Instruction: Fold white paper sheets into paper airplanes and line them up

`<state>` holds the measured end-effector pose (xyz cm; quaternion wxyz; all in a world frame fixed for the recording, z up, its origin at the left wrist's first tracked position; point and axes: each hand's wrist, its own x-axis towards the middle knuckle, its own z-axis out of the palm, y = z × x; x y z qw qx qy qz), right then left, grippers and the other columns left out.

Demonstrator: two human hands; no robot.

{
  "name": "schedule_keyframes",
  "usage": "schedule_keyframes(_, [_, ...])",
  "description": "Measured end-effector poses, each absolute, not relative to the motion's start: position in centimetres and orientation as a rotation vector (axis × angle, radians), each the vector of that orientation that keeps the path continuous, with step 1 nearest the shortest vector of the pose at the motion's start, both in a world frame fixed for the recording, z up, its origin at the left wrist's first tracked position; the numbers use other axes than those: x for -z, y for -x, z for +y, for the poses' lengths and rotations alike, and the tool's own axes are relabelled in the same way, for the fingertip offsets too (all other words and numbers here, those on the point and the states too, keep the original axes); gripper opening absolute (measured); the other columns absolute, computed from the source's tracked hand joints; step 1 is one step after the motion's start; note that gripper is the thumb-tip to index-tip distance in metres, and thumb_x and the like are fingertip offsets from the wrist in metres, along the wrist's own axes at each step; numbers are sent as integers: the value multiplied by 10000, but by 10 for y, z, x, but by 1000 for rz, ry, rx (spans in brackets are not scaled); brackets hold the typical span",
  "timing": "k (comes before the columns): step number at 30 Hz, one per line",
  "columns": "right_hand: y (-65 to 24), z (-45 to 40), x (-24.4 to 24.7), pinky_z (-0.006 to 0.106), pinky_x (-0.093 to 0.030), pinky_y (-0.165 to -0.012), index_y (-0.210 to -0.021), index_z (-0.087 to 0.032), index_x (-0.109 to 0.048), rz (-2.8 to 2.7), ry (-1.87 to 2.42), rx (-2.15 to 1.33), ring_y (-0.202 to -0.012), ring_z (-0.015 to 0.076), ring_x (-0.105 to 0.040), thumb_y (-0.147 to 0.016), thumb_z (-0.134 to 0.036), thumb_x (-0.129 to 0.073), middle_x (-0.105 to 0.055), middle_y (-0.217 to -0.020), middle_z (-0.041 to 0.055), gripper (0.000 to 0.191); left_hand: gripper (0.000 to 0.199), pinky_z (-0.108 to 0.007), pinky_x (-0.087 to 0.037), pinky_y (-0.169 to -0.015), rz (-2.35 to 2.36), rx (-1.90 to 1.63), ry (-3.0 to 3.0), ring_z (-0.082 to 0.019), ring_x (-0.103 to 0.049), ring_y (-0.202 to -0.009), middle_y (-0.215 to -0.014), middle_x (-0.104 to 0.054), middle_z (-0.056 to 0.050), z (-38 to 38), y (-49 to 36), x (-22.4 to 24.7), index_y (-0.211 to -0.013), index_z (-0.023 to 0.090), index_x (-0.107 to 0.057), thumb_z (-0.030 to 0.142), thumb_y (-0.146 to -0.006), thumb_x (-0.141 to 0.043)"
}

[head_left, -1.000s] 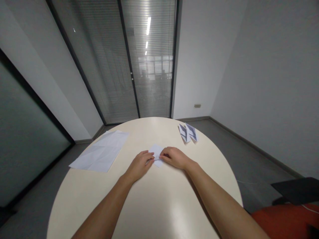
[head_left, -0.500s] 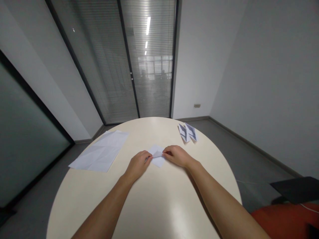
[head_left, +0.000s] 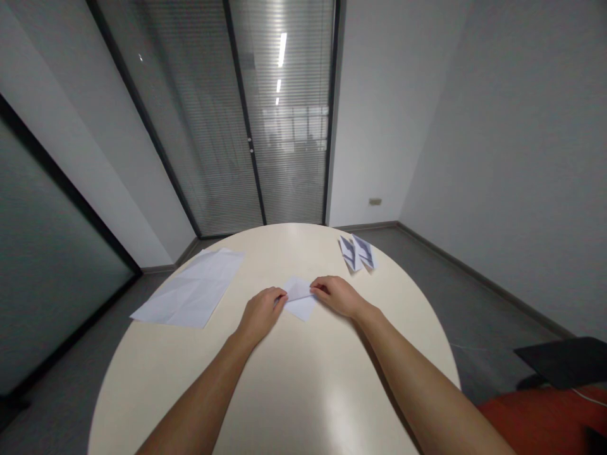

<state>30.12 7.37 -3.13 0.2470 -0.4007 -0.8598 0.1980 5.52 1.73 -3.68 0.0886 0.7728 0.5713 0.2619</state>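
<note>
Round table point(head_left: 294, 392), pale and glossy, in a grey-walled room. Beyond its far edge stands a glass partition point(head_left: 199, 126) with dark frames and horizontal blinds point(head_left: 294, 183); bright strips of light show in the right-hand panel. To the right of the panel, a wall point(head_left: 374, 114) carries a small plate point(head_left: 375, 202) low down, above the grey floor point(head_left: 436, 272).

Near the middle of the table lies the paper point(head_left: 300, 309), small, white and folded, between the two hands. One crease runs across it from side to side, and a pointed corner faces the wearer. Left hand point(head_left: 262, 311): thumb and forefinger closed together on the left end of the crease. Right hand point(head_left: 337, 297): fingertips pinching the right end, the remaining fingers curled (their exact placing is hidden by the hand itself). Both forearms extend from the lower edge of the view.

At the left, well apart from the hands, a large white sheet point(head_left: 190, 294) lies flat, marked by creases. At the far right of the table, two folded pieces point(head_left: 349, 255) lie side by side, their folds in shadow. Lower right, off the table: an orange seat point(head_left: 526, 417) and a black panel point(head_left: 564, 361).
</note>
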Motion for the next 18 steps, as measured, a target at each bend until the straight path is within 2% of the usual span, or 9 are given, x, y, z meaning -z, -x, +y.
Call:
schedule_keyframes(9, [-300, 73, 31, 281, -448, -734, -1025, -175, -748, -2322, 1101, -548, -832, 196, -664, -977, -264, -548, -766, -980, 90, 224, 223, -322, -517, -878, 1731, -828, -2236, -222, -716, -983, -1099, -774, -68, 19, -55, 38, -1141, 205, -709, 220, -962, -577])
schedule_keyframes(18, [-300, 75, 32, 298, -485, -808, -1091, -191, -765, -2329, 1063, -553, -932, 220, -703, -979, -246, -521, -780, -1075, 93, 274, 201, -318, -517, -844, 1735, -810, -2223, -221, -720, -932, -1038, -780, -64, 20, -54, 38, -1104, 200, -718, 217, -956, -584])
